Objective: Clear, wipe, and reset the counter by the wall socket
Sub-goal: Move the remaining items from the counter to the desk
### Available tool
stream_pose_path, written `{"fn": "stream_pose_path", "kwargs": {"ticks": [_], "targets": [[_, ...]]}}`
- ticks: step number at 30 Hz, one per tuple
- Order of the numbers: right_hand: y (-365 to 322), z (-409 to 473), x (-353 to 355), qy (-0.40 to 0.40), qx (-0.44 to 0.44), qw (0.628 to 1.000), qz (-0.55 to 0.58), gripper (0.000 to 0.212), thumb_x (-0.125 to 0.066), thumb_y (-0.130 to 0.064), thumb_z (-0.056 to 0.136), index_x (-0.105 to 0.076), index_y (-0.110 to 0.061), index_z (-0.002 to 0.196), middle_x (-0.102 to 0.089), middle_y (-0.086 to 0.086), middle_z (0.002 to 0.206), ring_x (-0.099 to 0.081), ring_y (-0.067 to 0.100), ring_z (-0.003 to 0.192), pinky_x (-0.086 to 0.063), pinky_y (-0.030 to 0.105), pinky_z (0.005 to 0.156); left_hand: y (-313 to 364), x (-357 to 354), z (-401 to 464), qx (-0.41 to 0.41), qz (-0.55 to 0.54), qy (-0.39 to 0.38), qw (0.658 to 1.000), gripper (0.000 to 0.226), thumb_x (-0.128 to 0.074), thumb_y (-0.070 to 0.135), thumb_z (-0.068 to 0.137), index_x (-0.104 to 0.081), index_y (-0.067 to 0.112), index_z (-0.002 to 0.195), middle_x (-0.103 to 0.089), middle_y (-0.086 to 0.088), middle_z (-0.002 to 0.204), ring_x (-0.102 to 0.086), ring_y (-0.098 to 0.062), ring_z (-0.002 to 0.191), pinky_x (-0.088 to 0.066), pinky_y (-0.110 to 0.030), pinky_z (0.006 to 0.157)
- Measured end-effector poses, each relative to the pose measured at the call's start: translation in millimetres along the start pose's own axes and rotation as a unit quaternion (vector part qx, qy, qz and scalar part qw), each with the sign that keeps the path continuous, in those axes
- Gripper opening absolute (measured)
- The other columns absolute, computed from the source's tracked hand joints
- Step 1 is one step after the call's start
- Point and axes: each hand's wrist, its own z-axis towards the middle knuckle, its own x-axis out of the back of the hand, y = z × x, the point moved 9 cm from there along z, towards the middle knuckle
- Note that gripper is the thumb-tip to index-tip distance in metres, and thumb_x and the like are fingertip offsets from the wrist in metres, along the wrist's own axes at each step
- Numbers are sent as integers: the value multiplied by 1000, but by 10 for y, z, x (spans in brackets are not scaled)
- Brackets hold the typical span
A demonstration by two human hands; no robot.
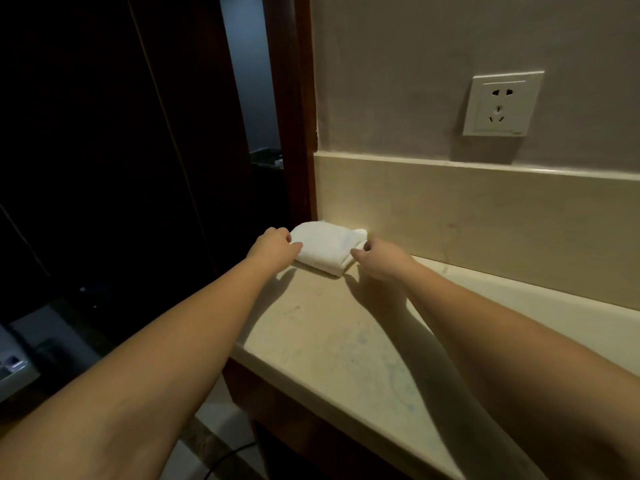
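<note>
A folded white towel (pixel 327 247) lies on the counter (pixel 332 344), way back in the far left corner. It sits right next to the low stone strip (pixel 485 209) at the bottom of the wall, & close to the dark wood door frame (pixel 298 109).

Both arms reach out to it. The left hand (pixel 273 245) is at the towel's left edge. Its fingers are bent & the tips pinch that edge. The right hand (pixel 377 258) is at the towel's right edge, near the front corner. Its fingers are bent too, w/ finger & thumb tips close together at the cloth. It looks like a pinch on that edge, but the tips are small & partly hidden, so can't be fully sure.

The towel lies flat on the counter, folded in layers you can see at the front edge.

The counter top is pale & shiny, w/ some faint marks & smudges on it. The arms throw dark shadows across it.

Up on the wall, to the right & well above the towel, is a white socket (pixel 502 103). Nothing is plugged in.

To the left of the door frame it is very dark. Low at the bottom, a thin dark cord (pixel 221 460) lies on the floor.
</note>
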Motion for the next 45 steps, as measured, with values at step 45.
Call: {"fn": "stream_pose_path", "kwargs": {"ticks": [45], "targets": [[-350, -2300, 82, -90, -116, 829, 540, 49, -67, -35, 80, -53, -9, 118, -70, 14, 107, -70, 29, 95, -56, 38, 84, -241, 96, -2385, 126, -502, -230, 824, 39, -66, 37, 89, -65, 9, 116, -69, -3, 94, -63, -17, 81, -52, -27, 74]]}}
